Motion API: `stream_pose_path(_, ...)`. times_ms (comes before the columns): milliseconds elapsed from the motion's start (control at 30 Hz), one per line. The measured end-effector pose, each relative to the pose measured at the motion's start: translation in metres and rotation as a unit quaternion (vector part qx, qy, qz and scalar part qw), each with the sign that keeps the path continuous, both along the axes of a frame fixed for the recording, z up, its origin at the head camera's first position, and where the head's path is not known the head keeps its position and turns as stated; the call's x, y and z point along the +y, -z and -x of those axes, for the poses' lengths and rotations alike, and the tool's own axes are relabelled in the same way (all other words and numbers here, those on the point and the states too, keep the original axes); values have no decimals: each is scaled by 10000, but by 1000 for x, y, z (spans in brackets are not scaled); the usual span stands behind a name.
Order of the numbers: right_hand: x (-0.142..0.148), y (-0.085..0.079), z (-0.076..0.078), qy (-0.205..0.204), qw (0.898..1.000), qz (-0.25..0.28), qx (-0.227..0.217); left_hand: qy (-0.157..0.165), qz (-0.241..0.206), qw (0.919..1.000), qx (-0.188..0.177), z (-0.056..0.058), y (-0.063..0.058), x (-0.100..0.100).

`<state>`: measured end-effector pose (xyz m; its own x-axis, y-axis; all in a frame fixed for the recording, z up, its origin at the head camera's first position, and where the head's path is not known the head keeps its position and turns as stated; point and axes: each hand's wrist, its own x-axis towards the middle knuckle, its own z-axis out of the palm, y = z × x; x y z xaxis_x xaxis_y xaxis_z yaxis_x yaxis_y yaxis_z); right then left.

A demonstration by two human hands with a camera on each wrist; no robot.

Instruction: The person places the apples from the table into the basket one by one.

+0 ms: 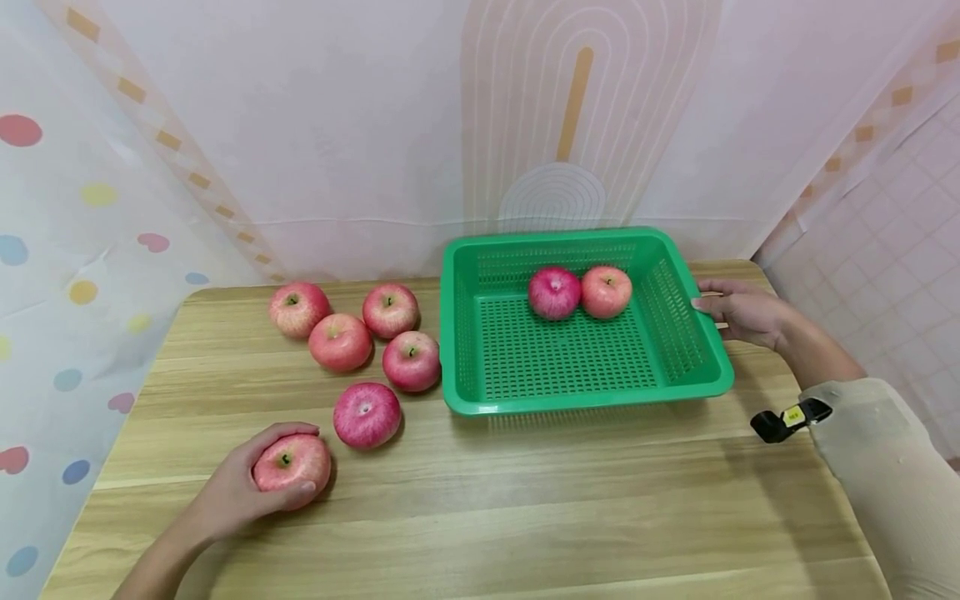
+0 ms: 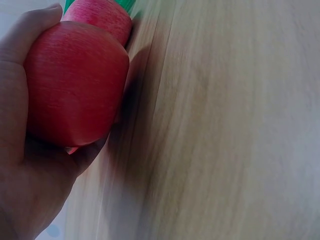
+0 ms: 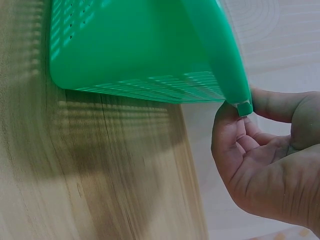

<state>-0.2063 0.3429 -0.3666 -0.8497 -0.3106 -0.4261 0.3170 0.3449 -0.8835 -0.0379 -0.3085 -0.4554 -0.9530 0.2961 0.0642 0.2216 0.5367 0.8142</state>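
At the table's front left, my left hand (image 1: 238,492) grips a pale red apple (image 1: 294,468), thumb on the near side and fingers round the far side. The left wrist view shows that apple (image 2: 77,82) close up in the curled hand (image 2: 30,165). My right hand (image 1: 750,315) pinches the right rim of a green plastic basket (image 1: 577,406); in the right wrist view the thumb and fingers (image 3: 230,135) meet at the rim (image 3: 227,60). Inside the basket, a dark pink apple (image 1: 554,293) and a lighter apple (image 1: 607,292) sit side by side near the back.
Left of the basket stand several apples: a dark pink one (image 1: 367,415) nearest the held apple, one (image 1: 412,361) beside the basket wall, and others (image 1: 341,342) behind. The wooden table (image 1: 570,508) backs onto a patterned wall covering (image 1: 360,125). A black strap (image 1: 791,419) hangs by the right sleeve.
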Motion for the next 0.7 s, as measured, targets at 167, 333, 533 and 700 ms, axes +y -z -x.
stream_pose_path(167,0,0,1,0,10000,-22,-7,4,-20,10000,8,1,-1,0)
stream_pose_path(333,0,0,2,5,10000,-3,-4,3,-4,10000,78,0,-2,0)
stream_pose_path(533,0,0,1,0,10000,-18,-3,26,-32,10000,57,0,-5,-2)
stream_pose_path(700,0,-1,0,-9,10000,-14,-7,32,-49,10000,16,0,-8,-2)
